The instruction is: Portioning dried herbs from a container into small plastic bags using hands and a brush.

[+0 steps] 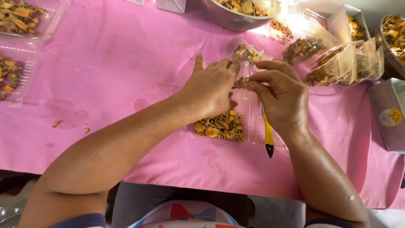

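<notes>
My left hand (211, 86) and my right hand (280, 95) meet over a small clear plastic bag (247, 57) partly filled with dried yellow-brown slices. Both hands pinch the bag near its lower end. Below them a clear plastic tray (219, 126) holds more of the dried slices on the pink tablecloth (126, 63). A yellow-handled tool (268, 137) with a black tip lies under my right wrist, pointing toward me.
Several filled clear bags (337, 63) lie at the right. A metal bowl (230, 17) of slices stands at the top, another bowl (392, 38) at the far right. Clear trays (21, 46) with slices sit at the left. A grey box (388, 114) stands at the right edge.
</notes>
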